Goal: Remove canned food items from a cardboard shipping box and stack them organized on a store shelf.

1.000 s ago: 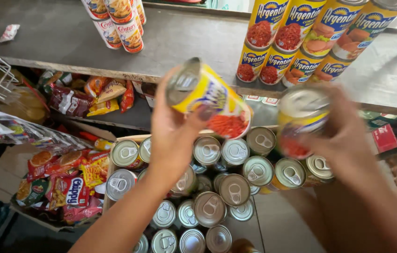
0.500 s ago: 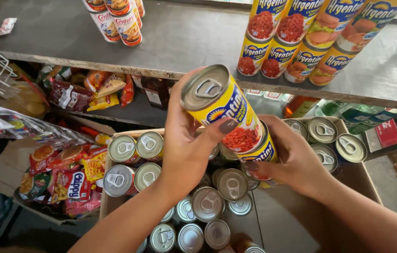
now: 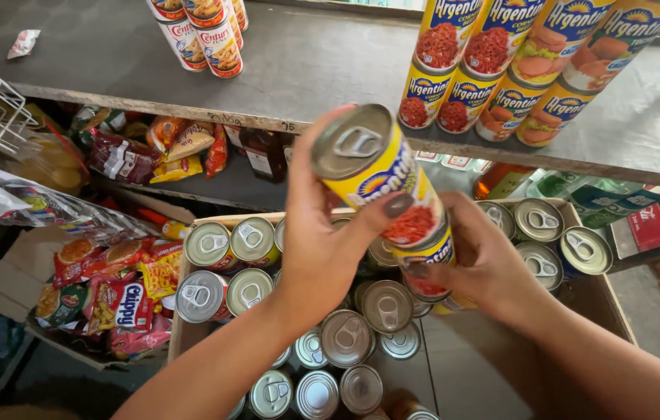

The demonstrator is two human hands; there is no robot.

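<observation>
Mid-frame, the left hand (image 3: 318,249) grips a yellow can (image 3: 377,179) lifted above the cardboard box (image 3: 610,303) of cans; the right hand (image 3: 486,264) clasps a second can (image 3: 427,264) just beneath. Likely next: careful placing beside the stacked cans (image 3: 493,70) on the shelf (image 3: 307,70), upper frame.

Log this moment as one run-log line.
left hand: holds yellow can | right hand: holds second yellow can beneath | below: cardboard box of cans | above: shelf

held yellow tins (image 3: 380,183): 2 | stacked shelf tins (image 3: 466,97): 8
</observation>
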